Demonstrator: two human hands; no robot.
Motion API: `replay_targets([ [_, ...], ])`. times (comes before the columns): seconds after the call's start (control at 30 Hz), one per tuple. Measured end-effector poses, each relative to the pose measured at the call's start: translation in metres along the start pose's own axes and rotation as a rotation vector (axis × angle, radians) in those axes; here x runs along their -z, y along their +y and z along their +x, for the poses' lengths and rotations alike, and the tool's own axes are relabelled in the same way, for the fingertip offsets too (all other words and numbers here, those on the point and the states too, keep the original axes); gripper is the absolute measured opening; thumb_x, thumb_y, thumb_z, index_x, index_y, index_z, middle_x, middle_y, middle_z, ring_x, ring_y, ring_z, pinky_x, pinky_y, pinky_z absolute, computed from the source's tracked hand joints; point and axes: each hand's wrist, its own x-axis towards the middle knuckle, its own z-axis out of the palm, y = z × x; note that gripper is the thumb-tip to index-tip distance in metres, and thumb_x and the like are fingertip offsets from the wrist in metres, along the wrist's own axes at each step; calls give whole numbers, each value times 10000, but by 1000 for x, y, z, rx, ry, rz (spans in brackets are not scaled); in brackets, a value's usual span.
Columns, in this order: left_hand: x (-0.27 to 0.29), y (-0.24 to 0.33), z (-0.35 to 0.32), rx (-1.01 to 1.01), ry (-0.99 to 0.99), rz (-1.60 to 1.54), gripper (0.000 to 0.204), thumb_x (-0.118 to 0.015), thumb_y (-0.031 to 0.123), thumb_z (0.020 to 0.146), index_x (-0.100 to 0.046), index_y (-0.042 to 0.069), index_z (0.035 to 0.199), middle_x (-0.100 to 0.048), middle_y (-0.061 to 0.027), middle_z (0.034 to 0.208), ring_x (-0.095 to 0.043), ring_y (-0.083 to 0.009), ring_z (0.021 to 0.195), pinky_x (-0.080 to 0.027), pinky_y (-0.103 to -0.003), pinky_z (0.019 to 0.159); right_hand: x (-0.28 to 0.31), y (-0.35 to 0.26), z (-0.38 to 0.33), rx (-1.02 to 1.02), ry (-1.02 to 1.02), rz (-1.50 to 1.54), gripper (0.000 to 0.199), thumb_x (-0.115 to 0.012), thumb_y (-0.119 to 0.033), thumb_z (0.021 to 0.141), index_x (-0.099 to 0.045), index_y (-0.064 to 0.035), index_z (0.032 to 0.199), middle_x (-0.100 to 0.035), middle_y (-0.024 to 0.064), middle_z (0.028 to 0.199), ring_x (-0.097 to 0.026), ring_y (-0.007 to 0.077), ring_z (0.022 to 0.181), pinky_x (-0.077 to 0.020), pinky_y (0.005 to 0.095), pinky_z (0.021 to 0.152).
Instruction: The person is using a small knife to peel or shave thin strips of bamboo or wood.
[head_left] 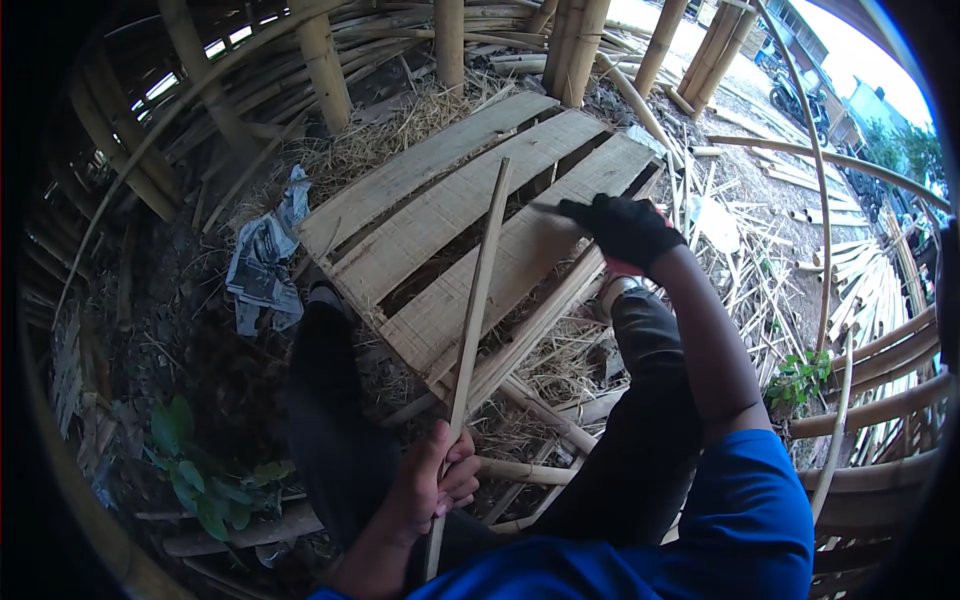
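Observation:
My bare left hand (438,480) is wrapped round the lower part of a long split bamboo strip (478,300). The strip slants up and away, its far end over a low slatted wooden platform (430,245). In a black glove, my right hand (632,232) is closed round a knife (546,208), its handle mostly hidden. The blade points left above the slats, apart from the strip, and is partly smeared by motion. Beneath my right hand, more split strips (545,325) lie along the platform's near right side.
Crumpled newspaper (265,265) lies left of the platform. Bamboo posts (325,75) and stacked poles stand behind it. Shavings (385,125) and cut strips (745,270) litter the ground. Bamboo poles (880,405) run along the right, near a small green plant (800,380). Parked motorcycles (795,95) show far right.

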Motion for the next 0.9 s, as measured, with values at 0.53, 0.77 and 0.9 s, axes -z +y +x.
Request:
replay_targets([
  [0.53,-1,1,4,17,23,10,491,-387,610,993,-362,165,786,-274,67,467,-221,-41,337,-206,-197,358,-10,4,97,222,70,137,414,-469,-182,964,-553,-301,1352,-646,100,982,-673,241,861,-546,381,684],
  [0.77,5,-2,6,20,22,-9,474,-368,581,1014,-383,151,814,-294,52,491,-255,-56,357,-223,-222,374,-2,124,100,-413,368,-264,267,-520,-316,925,-701,-139,1010,-705,122,915,-689,298,882,-537,447,705],
  [0.9,-1,0,10,22,72,8,461,-378,564,1019,-388,150,818,-301,51,500,-258,-58,360,-225,-221,374,99,-1,45,-600,513,356,513,-377,-485,1012,-694,-83,992,-693,190,916,-672,387,857,-504,453,760],
])
